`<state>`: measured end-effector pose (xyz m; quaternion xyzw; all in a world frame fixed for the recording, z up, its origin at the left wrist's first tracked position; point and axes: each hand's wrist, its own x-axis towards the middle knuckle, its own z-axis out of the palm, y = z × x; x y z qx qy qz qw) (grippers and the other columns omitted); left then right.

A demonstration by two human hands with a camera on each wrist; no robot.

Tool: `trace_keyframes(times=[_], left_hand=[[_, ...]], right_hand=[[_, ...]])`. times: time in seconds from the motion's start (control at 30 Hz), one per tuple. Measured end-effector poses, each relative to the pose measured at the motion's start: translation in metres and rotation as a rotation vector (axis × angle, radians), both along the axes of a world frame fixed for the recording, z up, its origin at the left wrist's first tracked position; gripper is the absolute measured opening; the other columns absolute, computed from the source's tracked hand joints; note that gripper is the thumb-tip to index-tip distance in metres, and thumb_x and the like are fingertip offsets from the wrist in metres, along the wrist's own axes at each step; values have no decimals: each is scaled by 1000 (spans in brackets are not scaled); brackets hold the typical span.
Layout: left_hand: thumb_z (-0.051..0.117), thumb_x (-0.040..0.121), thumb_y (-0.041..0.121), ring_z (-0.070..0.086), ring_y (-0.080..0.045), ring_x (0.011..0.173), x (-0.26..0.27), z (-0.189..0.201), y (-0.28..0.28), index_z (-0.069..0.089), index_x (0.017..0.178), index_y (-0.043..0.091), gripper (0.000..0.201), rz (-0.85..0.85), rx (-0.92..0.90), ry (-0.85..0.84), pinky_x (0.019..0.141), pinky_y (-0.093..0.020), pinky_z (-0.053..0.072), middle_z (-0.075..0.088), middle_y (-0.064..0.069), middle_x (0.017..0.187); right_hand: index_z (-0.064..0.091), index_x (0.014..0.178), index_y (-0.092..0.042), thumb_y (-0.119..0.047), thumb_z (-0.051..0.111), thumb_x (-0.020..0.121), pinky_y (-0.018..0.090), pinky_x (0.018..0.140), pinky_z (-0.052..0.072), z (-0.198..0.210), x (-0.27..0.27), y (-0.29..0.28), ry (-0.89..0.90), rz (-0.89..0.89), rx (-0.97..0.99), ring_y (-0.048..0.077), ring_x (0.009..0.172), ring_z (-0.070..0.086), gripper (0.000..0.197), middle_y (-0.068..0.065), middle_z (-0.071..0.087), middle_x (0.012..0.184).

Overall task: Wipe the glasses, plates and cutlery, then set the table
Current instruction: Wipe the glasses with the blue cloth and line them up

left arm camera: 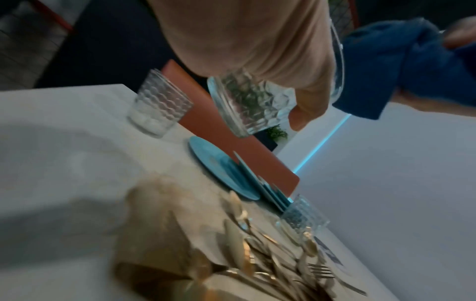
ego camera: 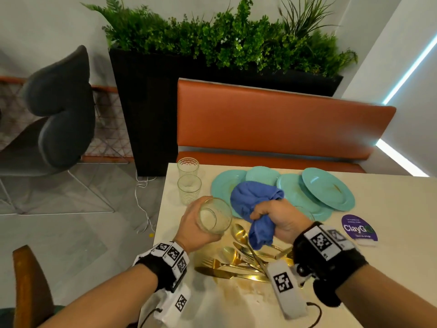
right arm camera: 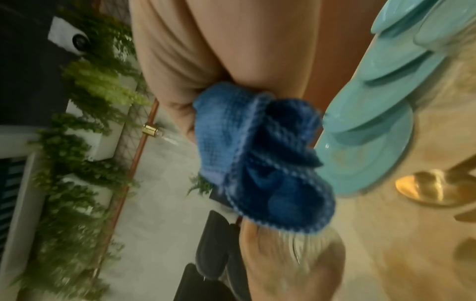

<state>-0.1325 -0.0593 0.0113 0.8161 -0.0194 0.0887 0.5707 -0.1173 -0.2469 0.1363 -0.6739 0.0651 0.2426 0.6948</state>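
My left hand [ego camera: 196, 227] grips a clear textured glass [ego camera: 214, 216] [left arm camera: 247, 103], tilted with its mouth toward me, above the table's left edge. Just to its right, my right hand [ego camera: 276, 218] clutches a bunched blue cloth [ego camera: 256, 204] [right arm camera: 260, 154] close to the glass rim. Two more glasses [ego camera: 189, 188] stand upright at the back left of the table [ego camera: 390, 268]. Several teal plates [ego camera: 328, 188] overlap at the back. A pile of gold cutlery [ego camera: 238, 259] lies under my hands. In the left wrist view another glass [left arm camera: 301, 218] stands beside the cutlery.
An orange bench [ego camera: 272, 124] runs behind the table, with a black planter [ego camera: 146, 110] of greenery behind it. A purple round sign [ego camera: 359, 227] lies at the right. A dark chair [ego camera: 59, 107] stands on the floor at the left, and a wooden chair back [ego camera: 26, 285] near me.
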Motion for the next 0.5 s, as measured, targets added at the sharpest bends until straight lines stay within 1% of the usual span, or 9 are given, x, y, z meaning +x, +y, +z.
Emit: trace_keyframes(times=[0.03, 0.07, 0.1, 0.13, 0.2, 0.27, 0.33, 0.43, 0.5], left_hand=[[77, 38, 44, 46, -10, 116, 1, -6, 7, 42, 120, 36, 90, 11, 0, -22, 100, -21, 36, 50, 12, 120], [75, 38, 47, 43, -11, 117, 2, -11, 14, 40, 120, 36, 90, 16, 36, -28, 100, -21, 32, 47, 16, 120], [74, 38, 50, 41, -12, 117, 3, -16, 21, 39, 120, 38, 90, 11, 50, -16, 100, -22, 31, 45, 19, 119], [74, 38, 51, 41, -12, 117, 4, -17, 26, 38, 120, 39, 90, 18, 58, 22, 100, -23, 31, 45, 20, 119], [76, 37, 51, 44, -14, 118, 8, -23, 35, 38, 121, 42, 93, 39, 68, 93, 102, -29, 36, 48, 13, 122], [80, 36, 49, 49, -17, 118, 13, -34, 44, 40, 120, 47, 93, 82, 55, 175, 104, -38, 41, 52, 6, 126], [82, 36, 46, 53, -18, 117, 17, -42, 50, 41, 119, 48, 92, 117, 46, 229, 101, -41, 44, 56, 5, 123], [84, 39, 38, 54, -19, 117, 23, -49, 55, 43, 126, 39, 96, 148, 31, 270, 100, -31, 43, 58, 5, 121], [90, 47, 24, 53, -19, 119, 26, -54, 55, 42, 134, 28, 100, 156, 24, 303, 98, -24, 39, 58, 1, 123]], right_hand=[[45, 98, 31, 15, 56, 59, 25, 47, 43, 5, 4, -3, -10, -27, -33, 27, 58, 45, 43, 15, 46, 75], [37, 106, 33, 12, 56, 57, 26, 47, 43, 0, 14, -11, -6, -33, -7, 28, 59, 44, 57, 16, 45, 81], [35, 109, 33, 13, 55, 60, 27, 46, 43, 1, 17, -12, 7, -84, -17, 29, 58, 45, 57, 17, 45, 84], [41, 109, 30, 16, 52, 66, 27, 43, 44, -2, 20, -15, 13, -113, -32, 29, 55, 47, 47, 18, 46, 85], [54, 106, 18, 21, 43, 75, 25, 39, 46, -5, 21, -18, 45, -119, -71, 29, 47, 50, 33, 19, 50, 82], [56, 103, 14, 23, 42, 76, 27, 45, 48, -14, 23, -20, 67, -102, -94, 31, 55, 54, 32, 22, 54, 86], [58, 102, 12, 24, 43, 75, 31, 54, 51, -23, 22, -20, 82, -92, -129, 34, 70, 57, 33, 23, 61, 94], [60, 100, 12, 23, 47, 74, 28, 51, 50, -31, 19, -19, 105, -63, -209, 29, 63, 61, 31, 19, 65, 83], [58, 105, 16, 23, 50, 72, 30, 57, 51, -35, 19, -19, 128, -60, -224, 32, 68, 62, 34, 25, 66, 86]])
